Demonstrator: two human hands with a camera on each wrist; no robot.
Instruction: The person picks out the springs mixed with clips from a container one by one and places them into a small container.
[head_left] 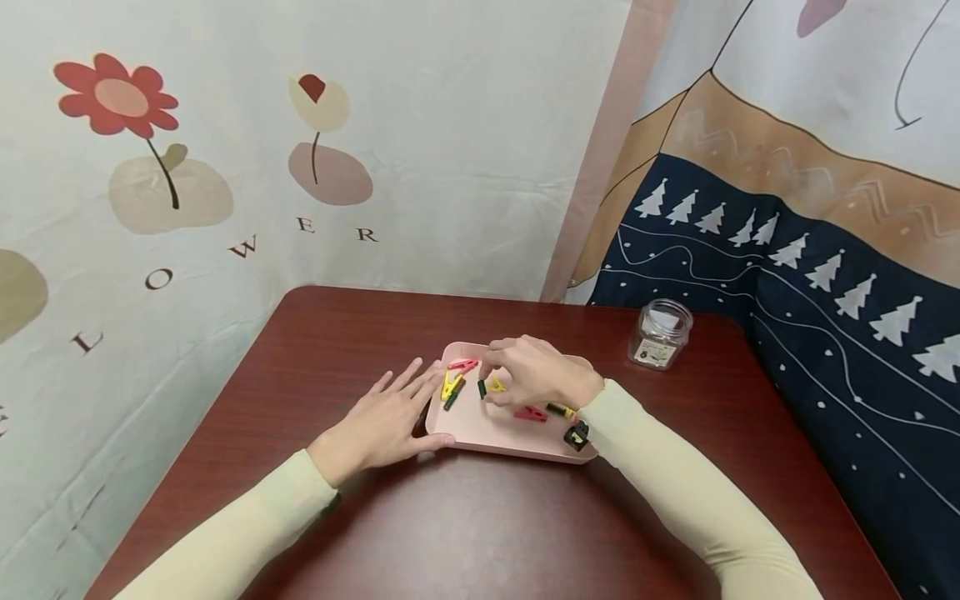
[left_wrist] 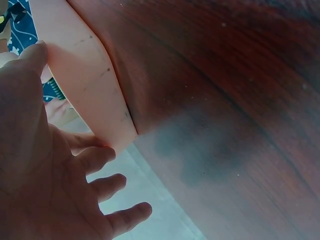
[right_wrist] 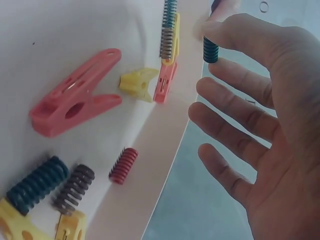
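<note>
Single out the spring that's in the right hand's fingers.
The green spring pinched between thumb and index finger of the right hand; the other springs lie unheld in the tray.

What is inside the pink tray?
The tray holds red clips, yellow clips and coil springs. In the head view, the right hand hides whatever lies beneath it.

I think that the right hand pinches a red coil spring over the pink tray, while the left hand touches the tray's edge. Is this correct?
The colour is wrong: the right hand pinches a dark green coil spring, as the right wrist view shows, over the pink tray, while the left hand touches the tray's edge.
</note>
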